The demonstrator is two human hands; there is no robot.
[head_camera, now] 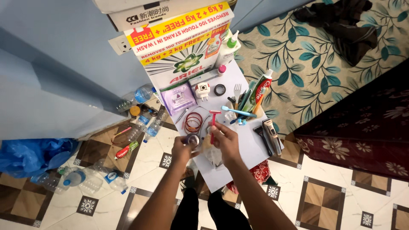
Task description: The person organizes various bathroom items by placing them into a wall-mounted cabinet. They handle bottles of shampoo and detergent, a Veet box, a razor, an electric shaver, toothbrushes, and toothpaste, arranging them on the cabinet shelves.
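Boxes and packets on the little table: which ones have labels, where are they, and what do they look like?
Detergent box: back of the table, big, white with yellow and red bands and a green swirl.
Cardboard box: on top of it, white with dark lettering.
Purple packet: in front of the detergent box, flat, lilac.
Toothpaste tube: right side, red, white and green.
White bottle: beside the detergent box, green cap.

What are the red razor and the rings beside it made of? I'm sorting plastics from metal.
Razor, in the right hand: apparently matte moulded plastic, uniformly red. Rings: thin reddish hoops, possibly glass, plastic or metal; too small to tell.
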